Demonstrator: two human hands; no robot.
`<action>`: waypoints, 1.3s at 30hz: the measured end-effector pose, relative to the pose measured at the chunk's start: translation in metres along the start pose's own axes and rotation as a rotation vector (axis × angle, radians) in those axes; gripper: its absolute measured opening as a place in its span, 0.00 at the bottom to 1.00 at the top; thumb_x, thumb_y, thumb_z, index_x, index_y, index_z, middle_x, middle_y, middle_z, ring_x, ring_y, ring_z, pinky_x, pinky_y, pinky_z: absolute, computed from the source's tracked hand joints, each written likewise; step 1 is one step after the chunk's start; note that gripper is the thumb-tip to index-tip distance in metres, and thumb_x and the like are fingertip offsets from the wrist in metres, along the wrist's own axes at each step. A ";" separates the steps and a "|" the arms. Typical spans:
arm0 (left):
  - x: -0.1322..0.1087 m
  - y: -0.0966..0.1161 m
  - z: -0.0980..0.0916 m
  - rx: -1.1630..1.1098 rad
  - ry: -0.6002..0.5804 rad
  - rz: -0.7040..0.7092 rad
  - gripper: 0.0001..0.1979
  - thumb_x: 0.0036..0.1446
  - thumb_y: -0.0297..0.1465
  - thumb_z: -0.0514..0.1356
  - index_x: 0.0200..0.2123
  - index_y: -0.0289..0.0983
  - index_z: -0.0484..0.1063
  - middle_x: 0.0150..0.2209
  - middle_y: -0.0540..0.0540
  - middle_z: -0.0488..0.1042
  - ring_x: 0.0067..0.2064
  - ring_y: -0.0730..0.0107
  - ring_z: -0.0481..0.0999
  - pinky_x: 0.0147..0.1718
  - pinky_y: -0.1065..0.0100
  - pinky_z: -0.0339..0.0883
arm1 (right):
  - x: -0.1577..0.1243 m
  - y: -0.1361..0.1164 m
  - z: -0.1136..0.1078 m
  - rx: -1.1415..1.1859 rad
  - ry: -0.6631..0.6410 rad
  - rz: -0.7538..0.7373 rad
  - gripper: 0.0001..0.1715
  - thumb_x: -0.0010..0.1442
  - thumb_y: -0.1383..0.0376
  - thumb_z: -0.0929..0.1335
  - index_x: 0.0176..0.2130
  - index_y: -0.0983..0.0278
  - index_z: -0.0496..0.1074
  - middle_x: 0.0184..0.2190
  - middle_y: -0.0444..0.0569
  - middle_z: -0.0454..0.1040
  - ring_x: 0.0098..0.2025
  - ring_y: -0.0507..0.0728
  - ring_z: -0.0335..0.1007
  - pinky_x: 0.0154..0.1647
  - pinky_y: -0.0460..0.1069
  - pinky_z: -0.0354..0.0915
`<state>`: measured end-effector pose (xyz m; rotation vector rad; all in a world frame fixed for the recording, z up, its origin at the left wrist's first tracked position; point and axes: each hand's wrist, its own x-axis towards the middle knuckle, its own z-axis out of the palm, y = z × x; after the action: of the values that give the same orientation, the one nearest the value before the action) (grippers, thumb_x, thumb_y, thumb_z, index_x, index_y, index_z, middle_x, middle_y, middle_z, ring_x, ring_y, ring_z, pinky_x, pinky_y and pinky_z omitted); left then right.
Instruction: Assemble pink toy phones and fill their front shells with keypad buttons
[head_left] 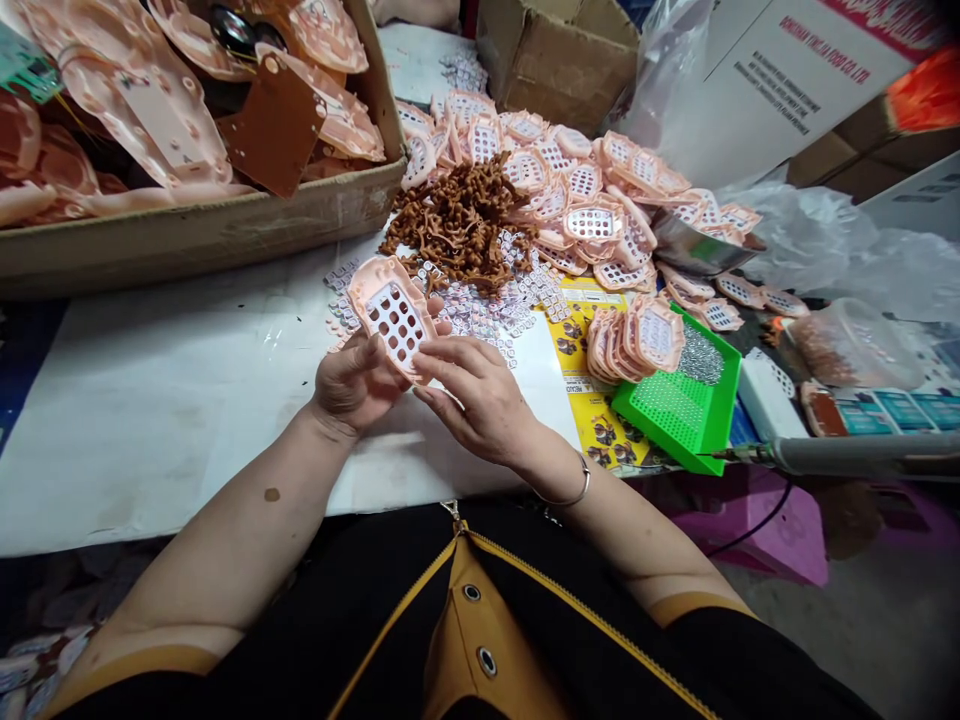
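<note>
A pink plastic shell (pixel 394 318) with a white panel full of holes is held up over the white table. My left hand (pixel 358 382) grips it from below and the left side, thumb along its edge. My right hand (pixel 476 395) touches its lower right edge with bent fingers; whether a small piece sits between them I cannot make out. Just behind lies a heap of brown plastic parts (pixel 461 215), with many small printed white keys (pixel 517 290) scattered around it. A large pile of similar pink shells (pixel 592 222) spreads farther back.
A cardboard box (pixel 315 215) of pink shells stands at the back left. To the right, stacked shells (pixel 630 338) lean by a green tray (pixel 705 420) holding screws (pixel 701 360). A grey cylindrical tool (pixel 862 455) juts in at the right. Another carton (pixel 559 60) stands behind.
</note>
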<state>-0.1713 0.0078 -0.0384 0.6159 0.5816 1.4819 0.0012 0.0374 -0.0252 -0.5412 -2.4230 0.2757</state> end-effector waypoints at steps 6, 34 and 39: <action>0.000 0.003 -0.001 -0.038 -0.043 0.023 0.38 0.44 0.47 0.73 0.58 0.42 0.70 0.55 0.42 0.78 0.63 0.40 0.70 0.58 0.47 0.70 | -0.009 0.015 -0.003 -0.111 -0.042 -0.028 0.27 0.71 0.52 0.62 0.60 0.63 0.69 0.60 0.59 0.72 0.63 0.63 0.66 0.61 0.61 0.65; 0.008 0.002 -0.002 0.025 0.087 0.012 0.35 0.45 0.43 0.74 0.56 0.42 0.72 0.54 0.39 0.78 0.60 0.38 0.74 0.52 0.41 0.75 | -0.035 0.079 -0.027 0.949 0.363 0.949 0.25 0.52 0.42 0.74 0.33 0.61 0.74 0.26 0.41 0.71 0.27 0.48 0.68 0.28 0.47 0.70; 0.007 -0.002 -0.003 -0.005 0.072 -0.027 0.36 0.45 0.43 0.74 0.56 0.40 0.72 0.52 0.39 0.79 0.57 0.41 0.77 0.50 0.46 0.76 | -0.027 0.068 -0.025 1.086 0.439 0.920 0.19 0.53 0.49 0.76 0.34 0.60 0.76 0.29 0.41 0.75 0.29 0.47 0.70 0.30 0.44 0.72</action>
<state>-0.1724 0.0147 -0.0421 0.5507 0.6393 1.4845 0.0572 0.0874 -0.0419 -0.9807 -1.1631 1.5239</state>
